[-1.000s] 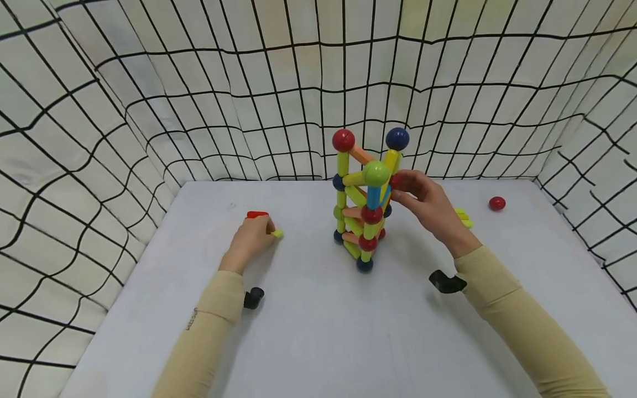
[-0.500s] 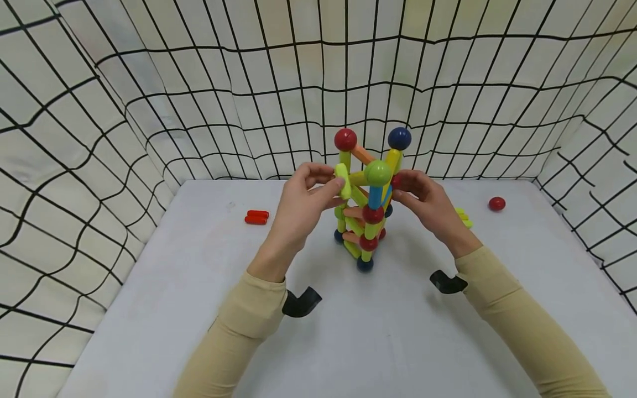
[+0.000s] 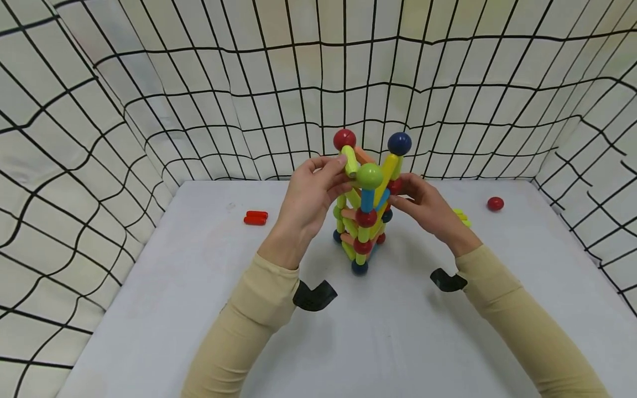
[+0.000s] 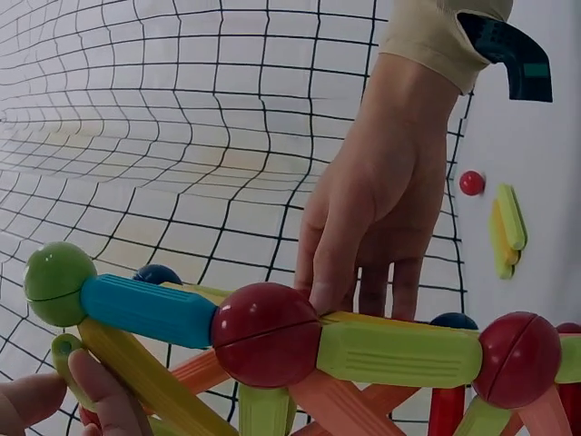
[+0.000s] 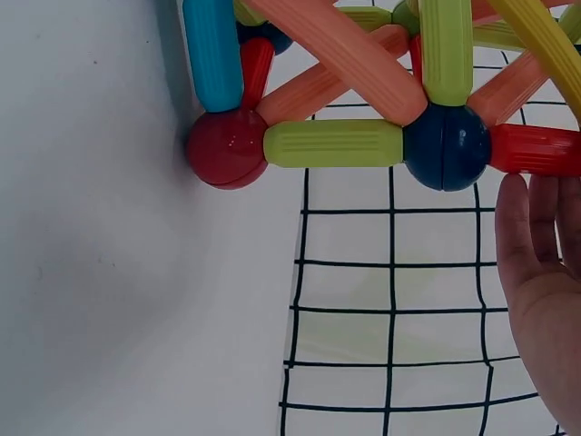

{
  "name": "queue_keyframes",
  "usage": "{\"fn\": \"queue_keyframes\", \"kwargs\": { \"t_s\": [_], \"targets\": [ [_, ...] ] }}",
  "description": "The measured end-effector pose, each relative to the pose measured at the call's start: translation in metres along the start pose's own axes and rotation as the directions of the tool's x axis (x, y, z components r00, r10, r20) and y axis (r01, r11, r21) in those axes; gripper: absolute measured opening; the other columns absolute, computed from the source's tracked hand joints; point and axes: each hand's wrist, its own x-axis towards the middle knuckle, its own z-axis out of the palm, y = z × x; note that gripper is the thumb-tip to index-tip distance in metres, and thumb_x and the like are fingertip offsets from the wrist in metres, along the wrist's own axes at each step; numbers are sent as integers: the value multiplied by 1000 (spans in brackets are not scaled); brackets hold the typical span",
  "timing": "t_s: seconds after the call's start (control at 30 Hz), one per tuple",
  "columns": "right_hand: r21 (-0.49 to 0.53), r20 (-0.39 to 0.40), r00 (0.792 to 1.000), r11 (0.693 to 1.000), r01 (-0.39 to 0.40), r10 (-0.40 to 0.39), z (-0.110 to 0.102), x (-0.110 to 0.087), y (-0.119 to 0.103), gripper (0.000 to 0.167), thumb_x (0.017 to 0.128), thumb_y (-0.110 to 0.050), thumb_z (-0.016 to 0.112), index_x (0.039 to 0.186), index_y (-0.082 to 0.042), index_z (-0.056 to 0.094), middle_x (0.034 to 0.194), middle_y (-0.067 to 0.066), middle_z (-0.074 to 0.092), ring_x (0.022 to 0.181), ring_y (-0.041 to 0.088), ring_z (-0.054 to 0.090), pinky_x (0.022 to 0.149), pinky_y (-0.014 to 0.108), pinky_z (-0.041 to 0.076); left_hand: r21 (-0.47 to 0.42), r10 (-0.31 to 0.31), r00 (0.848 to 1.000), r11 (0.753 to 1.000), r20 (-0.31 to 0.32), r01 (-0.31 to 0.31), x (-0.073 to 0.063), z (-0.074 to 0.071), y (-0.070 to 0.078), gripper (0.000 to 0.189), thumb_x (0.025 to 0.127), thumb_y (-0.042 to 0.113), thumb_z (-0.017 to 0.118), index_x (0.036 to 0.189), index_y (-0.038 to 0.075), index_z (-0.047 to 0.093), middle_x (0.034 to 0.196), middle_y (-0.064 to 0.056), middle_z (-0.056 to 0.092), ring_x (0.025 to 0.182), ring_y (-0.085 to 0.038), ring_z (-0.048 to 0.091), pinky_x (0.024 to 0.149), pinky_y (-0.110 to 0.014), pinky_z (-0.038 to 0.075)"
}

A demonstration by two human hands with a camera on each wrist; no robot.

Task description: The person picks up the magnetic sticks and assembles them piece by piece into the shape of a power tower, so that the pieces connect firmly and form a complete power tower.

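A tower of magnetic rods and balls [image 3: 366,217] stands on the table, with a red ball [image 3: 344,139], a green ball [image 3: 369,176] and a dark blue ball [image 3: 400,143] at its top corners. My left hand [image 3: 303,207] pinches a lime-green magnetic rod [image 3: 350,161], which slants between the red and green balls. In the left wrist view, this rod [image 4: 65,359] shows just below the green ball. My right hand [image 3: 430,213] holds the tower's right side near its upper red ball [image 3: 395,185]; in the right wrist view its fingertips touch a red rod [image 5: 536,150].
Two red rods [image 3: 256,218] lie on the white table [image 3: 199,309] at left. Several yellow-green rods [image 3: 461,216] and a loose red ball [image 3: 495,204] lie at right. Black netting over white cloth [image 3: 278,99] encloses the back and sides.
My left hand has picked up the lime-green rod from the left of the table and brought it to the tower's top. The tower has tilted or turned slightly; my right hand stays at its side.
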Motion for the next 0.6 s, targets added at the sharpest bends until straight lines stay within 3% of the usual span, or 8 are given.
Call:
{"fn": "queue_keyframes", "kwargs": {
  "t_s": [0.13, 0.27, 0.47, 0.6],
  "targets": [
    [-5, 7, 1000, 1000, -14, 14, 3, -1, -1, 46, 98, -21, 61, 138, -5, 44, 131, 10, 54, 122, 24, 51, 104, 36, 44, 1, 24, 1000, 1000, 10, -24, 0, -3, 3, 27, 97, 16, 63, 112, -1, 49, 104, -15, 62, 86, -20, 64, 83, -26, 55],
    [-16, 4, 1000, 1000, -12, 12, 6, -5, -3, 46, 98, -20, 62, 137, -4, 44, 131, 11, 53, 122, 24, 51, 106, 40, 42, 49, 29, 1000, 998, 7, -30, 0, -5, 7, 28, 96, 19, 64, 112, 1, 49, 97, -14, 61, 82, -21, 59, 73, -21, 53],
    [-14, -14, 1000, 1000, -11, 11, 10, -7, -4, 48, 97, -22, 62, 139, -6, 44, 131, 9, 53, 122, 23, 50, 106, 43, 41, 213, 17, 1000, 977, 10, -19, -2, -8, 12, 30, 95, 25, 66, 114, 7, 52, 86, -10, 58, 72, -18, 51, 58, -22, 43],
    [-19, -18, 1000, 1000, -17, 16, 10, -7, -5, 48, 97, -23, 62, 138, -6, 44, 131, 9, 53, 122, 23, 50, 106, 43, 41, 311, 51, 996, 948, 66, -69, -9, -11, 15, 27, 96, 27, 65, 119, 15, 57, 82, -9, 59, 67, -17, 49, 56, -24, 39]
  ]
}}
